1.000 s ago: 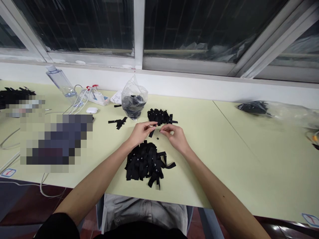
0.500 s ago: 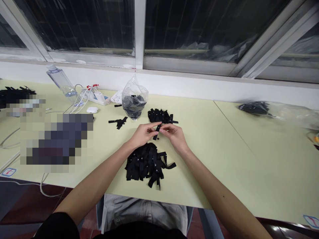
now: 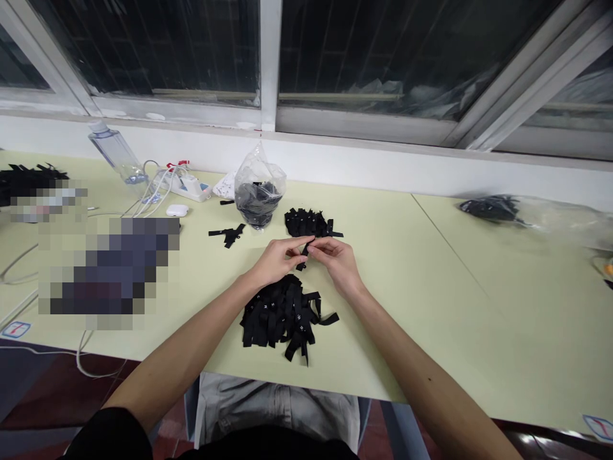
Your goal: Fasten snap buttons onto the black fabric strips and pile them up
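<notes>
Left hand (image 3: 275,260) and right hand (image 3: 335,259) both pinch one black strap (image 3: 303,252): light, limp, best held near its ends.

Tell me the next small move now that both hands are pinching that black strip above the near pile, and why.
Probably finish working the strip and set it on the far pile. The left hand and right hand both pinch it just above the table, between the near pile and the far one, so it looks mid-handling.
</notes>
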The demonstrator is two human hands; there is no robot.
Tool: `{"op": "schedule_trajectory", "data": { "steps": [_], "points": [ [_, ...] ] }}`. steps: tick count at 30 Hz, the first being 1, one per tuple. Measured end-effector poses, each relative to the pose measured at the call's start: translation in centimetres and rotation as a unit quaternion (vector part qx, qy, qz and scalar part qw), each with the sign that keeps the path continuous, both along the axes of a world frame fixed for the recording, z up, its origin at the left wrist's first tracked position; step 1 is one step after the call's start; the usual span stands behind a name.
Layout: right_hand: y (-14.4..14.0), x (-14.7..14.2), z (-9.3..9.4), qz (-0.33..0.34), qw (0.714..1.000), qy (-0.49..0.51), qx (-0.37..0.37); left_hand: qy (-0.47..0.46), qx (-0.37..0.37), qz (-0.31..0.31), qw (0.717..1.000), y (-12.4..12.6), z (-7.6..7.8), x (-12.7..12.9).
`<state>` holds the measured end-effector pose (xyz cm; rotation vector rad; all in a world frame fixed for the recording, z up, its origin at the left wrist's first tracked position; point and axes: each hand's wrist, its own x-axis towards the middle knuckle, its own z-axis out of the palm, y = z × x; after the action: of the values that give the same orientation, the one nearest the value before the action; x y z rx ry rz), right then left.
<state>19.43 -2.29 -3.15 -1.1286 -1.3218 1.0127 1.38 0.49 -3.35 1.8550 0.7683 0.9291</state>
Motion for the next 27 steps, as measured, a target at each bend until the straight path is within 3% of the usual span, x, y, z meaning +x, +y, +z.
{"op": "schedule_trajectory", "data": {
  "steps": [20,27],
  "points": [
    [-0.06,0.20,0.03,0.009,0.995,0.056,-0.085,0.003,0.027,-0.008,1.000,-0.30,0.08,0.16],
    [-0.17,-0.03,0.23,0.025,0.997,0.024,-0.063,0.002,0.023,-0.011,1.000,-0.53,0.50,0.05]
  ]
}}
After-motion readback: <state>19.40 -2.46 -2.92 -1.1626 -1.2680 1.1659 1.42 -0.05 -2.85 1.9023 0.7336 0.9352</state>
